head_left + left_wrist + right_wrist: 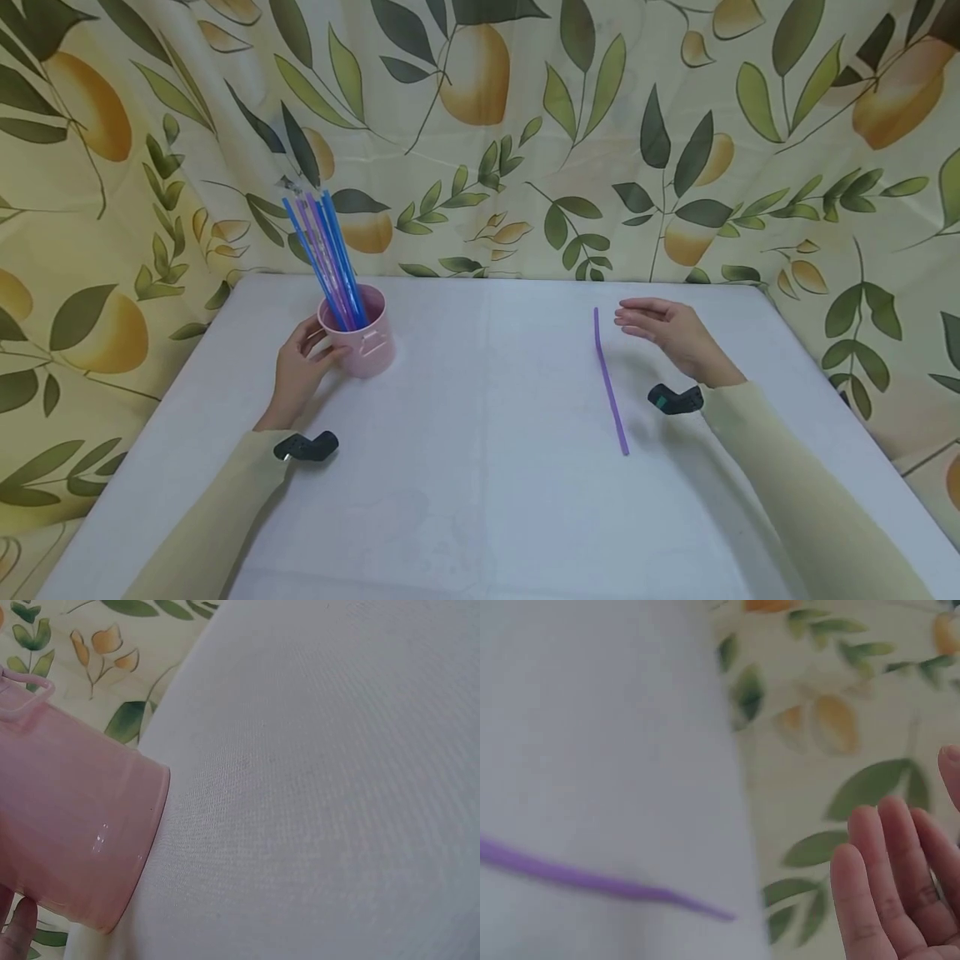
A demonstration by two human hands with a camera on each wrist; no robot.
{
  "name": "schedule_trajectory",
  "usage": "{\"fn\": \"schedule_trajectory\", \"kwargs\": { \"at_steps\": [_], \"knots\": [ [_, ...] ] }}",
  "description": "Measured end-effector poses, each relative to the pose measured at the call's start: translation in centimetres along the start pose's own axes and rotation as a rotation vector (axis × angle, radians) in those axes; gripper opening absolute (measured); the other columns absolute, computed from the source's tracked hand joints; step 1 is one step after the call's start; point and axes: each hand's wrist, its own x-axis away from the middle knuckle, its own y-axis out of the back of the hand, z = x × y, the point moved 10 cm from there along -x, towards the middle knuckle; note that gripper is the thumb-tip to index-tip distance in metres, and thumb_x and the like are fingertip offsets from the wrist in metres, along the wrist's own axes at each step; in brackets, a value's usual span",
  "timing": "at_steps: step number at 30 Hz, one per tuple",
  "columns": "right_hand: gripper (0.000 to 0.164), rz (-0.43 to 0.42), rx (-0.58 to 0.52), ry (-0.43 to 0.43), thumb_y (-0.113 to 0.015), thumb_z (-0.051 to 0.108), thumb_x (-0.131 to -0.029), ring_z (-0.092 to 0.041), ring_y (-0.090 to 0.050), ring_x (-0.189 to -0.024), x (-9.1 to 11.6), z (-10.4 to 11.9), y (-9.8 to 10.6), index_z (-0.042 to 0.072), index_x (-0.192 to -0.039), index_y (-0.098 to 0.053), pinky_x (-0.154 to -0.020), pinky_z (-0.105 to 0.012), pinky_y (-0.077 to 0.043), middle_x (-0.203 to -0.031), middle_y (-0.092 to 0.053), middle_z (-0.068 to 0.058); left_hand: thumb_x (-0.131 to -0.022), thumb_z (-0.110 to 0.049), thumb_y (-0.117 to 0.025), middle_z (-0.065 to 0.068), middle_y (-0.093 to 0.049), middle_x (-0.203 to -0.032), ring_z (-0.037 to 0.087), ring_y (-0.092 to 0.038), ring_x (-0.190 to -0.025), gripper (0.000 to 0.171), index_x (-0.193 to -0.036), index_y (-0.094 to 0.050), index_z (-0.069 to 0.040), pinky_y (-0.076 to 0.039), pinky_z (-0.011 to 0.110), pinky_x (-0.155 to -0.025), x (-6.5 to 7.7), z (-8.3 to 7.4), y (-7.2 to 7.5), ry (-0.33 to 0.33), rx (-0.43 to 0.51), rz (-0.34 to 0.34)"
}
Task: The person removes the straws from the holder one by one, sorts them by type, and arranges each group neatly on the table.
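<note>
My left hand [302, 367] holds a pink cup [371, 354] at the left of the table, thumb on the near side and fingers round the left. Small handles stick out from the cup's wall. Several blue and purple drinking straws [330, 258] stand in it, leaning left. At the right, a single purple straw [611, 383] lies on the cloth, slightly bent near its far end. My right hand [678, 333] is just right of that far end, apart from it, with fingers extended and nothing held. In the right wrist view its fingers [889, 892] are spread from the thumb.
A white cloth [480, 500] covers the table. Behind it hangs a curtain [510, 183] printed with fruit and leaves, close to the table's back edge. Dark wrist cameras [303, 447] sit on both sleeves.
</note>
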Motion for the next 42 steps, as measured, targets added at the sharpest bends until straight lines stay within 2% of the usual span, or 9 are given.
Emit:
{"fn": "schedule_trajectory", "kwargs": {
  "at_steps": [3,5,10,14,19,25,32,39,42],
  "knots": [
    [0.033,-0.003,-0.069,0.117,-0.060,0.019,-0.091,0.000,-0.066,-0.094,0.8,3.8,-0.1,0.006,-0.122,-0.057,-0.084,-0.011,-0.054,-0.100,-0.069,0.014,-0.083,-0.020,-0.071,0.011,-0.042,-0.144,0.027,-0.042,-0.133,0.072,-0.144,-0.035,-0.009,-0.045,0.029,-0.102,0.0,-0.1,0.1,-0.008,0.001,-0.001],
    [0.025,0.014,-0.101,0.188,-0.060,0.015,-0.092,-0.003,-0.066,-0.095,1.2,6.2,-0.5,0.010,-0.116,-0.062,-0.084,-0.012,-0.054,-0.100,-0.070,0.011,-0.083,-0.019,-0.072,0.011,-0.042,-0.144,0.027,-0.042,-0.133,0.072,-0.143,-0.035,-0.009,-0.045,0.027,-0.101,0.0,-0.1,0.1,-0.013,0.006,-0.001],
    [0.024,0.078,-0.140,0.336,-0.058,0.004,-0.091,-0.009,-0.067,-0.095,2.1,11.6,-2.1,0.006,-0.113,-0.065,-0.087,-0.015,-0.055,-0.100,-0.072,0.003,-0.083,-0.019,-0.071,0.012,-0.041,-0.144,0.027,-0.042,-0.133,0.071,-0.143,-0.035,-0.008,-0.045,0.028,-0.102,0.0,-0.1,0.0,-0.013,0.012,0.002],
    [0.024,0.129,-0.146,0.401,-0.058,0.001,-0.090,-0.010,-0.068,-0.095,2.3,15.1,-4.0,0.004,-0.113,-0.065,-0.089,-0.016,-0.054,-0.102,-0.071,0.000,-0.084,-0.019,-0.070,0.014,-0.040,-0.145,0.028,-0.041,-0.134,0.072,-0.144,-0.034,-0.009,-0.044,0.032,-0.104,0.2,-0.2,0.0,-0.004,0.004,0.008],
    [0.023,0.146,-0.137,0.416,-0.061,0.004,-0.089,-0.011,-0.068,-0.093,1.7,18.3,-6.6,0.002,-0.111,-0.065,-0.088,-0.016,-0.055,-0.101,-0.070,0.000,-0.084,-0.018,-0.070,0.015,-0.039,-0.145,0.029,-0.041,-0.134,0.073,-0.145,-0.032,-0.008,-0.044,0.034,-0.105,0.1,-0.2,0.0,-0.008,0.011,0.010],
    [0.024,0.205,-0.096,0.419,-0.064,0.007,-0.088,-0.013,-0.067,-0.094,-0.6,20.2,-11.2,0.003,-0.111,-0.065,-0.088,-0.017,-0.055,-0.100,-0.071,0.000,-0.084,-0.016,-0.069,0.015,-0.039,-0.145,0.029,-0.040,-0.134,0.072,-0.145,-0.032,-0.007,-0.043,0.038,-0.107,0.1,-0.4,-0.1,-0.010,0.024,0.022],
    [0.024,0.236,-0.052,0.411,-0.065,0.008,-0.087,-0.016,-0.067,-0.092,-4.3,21.0,-17.1,0.001,-0.110,-0.065,-0.088,-0.025,-0.057,-0.099,-0.070,-0.002,-0.084,-0.011,-0.069,0.016,-0.037,-0.147,0.030,-0.038,-0.135,0.071,-0.145,-0.032,-0.006,-0.041,0.039,-0.109,-0.1,-0.2,-0.1,-0.002,0.040,0.031],
    [0.029,0.247,-0.012,0.367,-0.065,0.008,-0.087,-0.015,-0.067,-0.089,-8.0,19.8,-22.5,-0.002,-0.114,-0.062,-0.089,-0.031,-0.058,-0.109,-0.068,-0.016,-0.084,-0.010,-0.069,0.015,-0.036,-0.148,0.030,-0.038,-0.136,0.073,-0.145,-0.031,-0.006,-0.041,0.039,-0.109,-0.3,0.0,0.0,0.012,0.040,0.033],
    [0.030,0.240,0.018,0.329,-0.065,0.011,-0.088,-0.017,-0.067,-0.092,-9.3,18.8,-24.5,-0.001,-0.115,-0.062,-0.092,-0.034,-0.057,-0.111,-0.067,-0.017,-0.083,-0.011,-0.070,0.015,-0.037,-0.147,0.029,-0.039,-0.135,0.073,-0.145,-0.032,-0.007,-0.042,0.039,-0.108,-0.2,-0.1,0.0,0.005,0.044,0.030]
  ]
}}
